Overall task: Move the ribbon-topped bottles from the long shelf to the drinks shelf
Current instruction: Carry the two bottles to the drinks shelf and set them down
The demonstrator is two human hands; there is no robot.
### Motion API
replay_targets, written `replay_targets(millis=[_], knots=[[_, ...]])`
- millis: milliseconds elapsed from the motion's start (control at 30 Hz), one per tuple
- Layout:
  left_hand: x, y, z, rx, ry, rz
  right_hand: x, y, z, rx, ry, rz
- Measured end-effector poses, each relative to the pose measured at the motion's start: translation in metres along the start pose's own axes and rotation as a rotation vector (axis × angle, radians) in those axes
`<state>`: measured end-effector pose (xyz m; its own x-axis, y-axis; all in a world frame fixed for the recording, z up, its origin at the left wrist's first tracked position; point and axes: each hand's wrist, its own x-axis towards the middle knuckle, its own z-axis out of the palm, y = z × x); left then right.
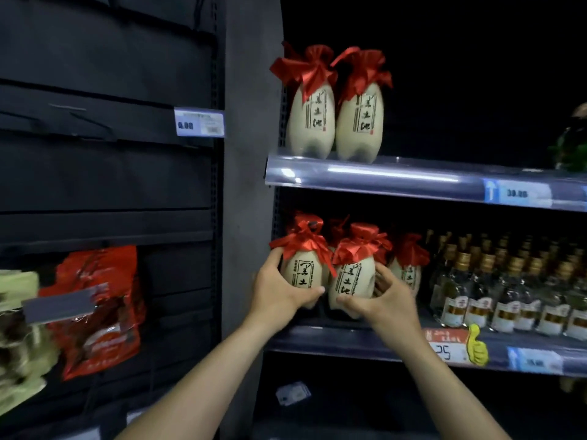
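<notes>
On the right half of the scene we note a dark shelving unit with two clear-fronted shelves. Upper shelf (397,177): two cream bottles with red ribbon tops stand upright at its left end, touching each other, the left upper bottle (313,122) and the right upper bottle (360,125). Lower shelf (349,342): more ribbon-topped bottles crowd its left end, and rows of clear glass bottles (508,290) with gold caps fill the right part.

Left of the grey upright post we see a dark panel wall (104,173), mostly bare, with a price tag (199,122) on one rail and red snack bags (98,312) hanging lower down. Pale green packs show blurred at the far left edge.

Both bare forearms reach up from the near edge to the lower shelf. Our left hand (279,290) is wrapped around the left front bottle (303,271), thumb across its lower front, fingers behind. Our right hand (384,296) clasps the right front bottle (352,281), thumb under its front, fingers curled round its right side. The two held bottles sit just beside each other, upright; we cannot tell whether their bases rest on the shelf. Another ribbon-topped bottle (408,271) stands just right of the right hand.

A yellow thumbs-up sticker (476,346) marks the lower shelf's front strip.
</notes>
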<state>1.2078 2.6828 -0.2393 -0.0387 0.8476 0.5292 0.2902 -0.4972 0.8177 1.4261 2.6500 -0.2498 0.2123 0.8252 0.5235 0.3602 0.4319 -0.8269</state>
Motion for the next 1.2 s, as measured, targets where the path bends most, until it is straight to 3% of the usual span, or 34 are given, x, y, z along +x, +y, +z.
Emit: replay_targets(millis=[500,633,867,1033,1200], knots=[[0.008,-0.043,0.015,0.067,-0.035,-0.040,0.013,0.038,0.022,-0.016,-0.039,0.100],[0.009,-0.044,0.010,0.099,-0.111,-0.017,0.011,0.035,0.020,-0.059,-0.072,0.092],[0.001,-0.061,-0.008,-0.010,-0.258,-0.105,0.002,0.021,0.010,-0.348,-0.038,-0.008],[-0.001,-0.061,0.000,0.006,-0.190,-0.079,0.006,0.022,0.014,-0.302,-0.006,0.053],[-0.003,-0.061,0.002,0.030,-0.153,-0.083,0.014,0.030,-0.001,-0.202,-0.125,0.119]])
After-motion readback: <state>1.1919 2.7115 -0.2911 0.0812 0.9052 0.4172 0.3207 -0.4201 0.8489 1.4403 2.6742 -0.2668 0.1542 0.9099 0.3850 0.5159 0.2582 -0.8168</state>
